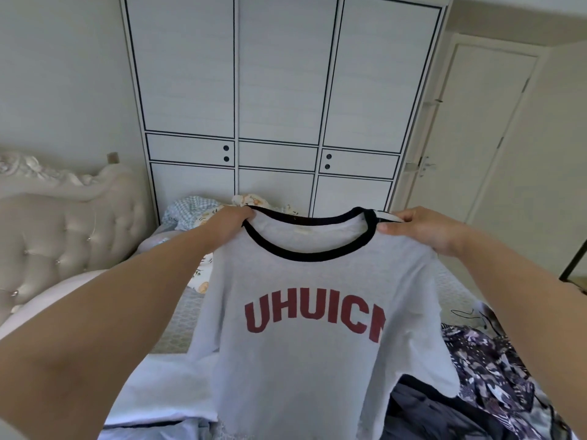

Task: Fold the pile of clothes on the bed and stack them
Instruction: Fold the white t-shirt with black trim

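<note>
A light grey T-shirt (305, 360) with a black collar and red letters hangs in the air in front of me, front side facing me. My left hand (227, 222) grips its left shoulder by the collar. My right hand (419, 228) grips the right shoulder at the same height. The shirt's hem drops down over the bed (178, 322). To the lower right lies a pile of clothes (486, 385), with a dark patterned garment and a dark grey one.
A white garment (158, 395) lies flat on the bed at the lower left. A floral and checked quilt (197, 211) is bunched at the far end. A tufted headboard (63, 230) stands left, a white wardrobe (279, 106) ahead, a door (476, 138) right.
</note>
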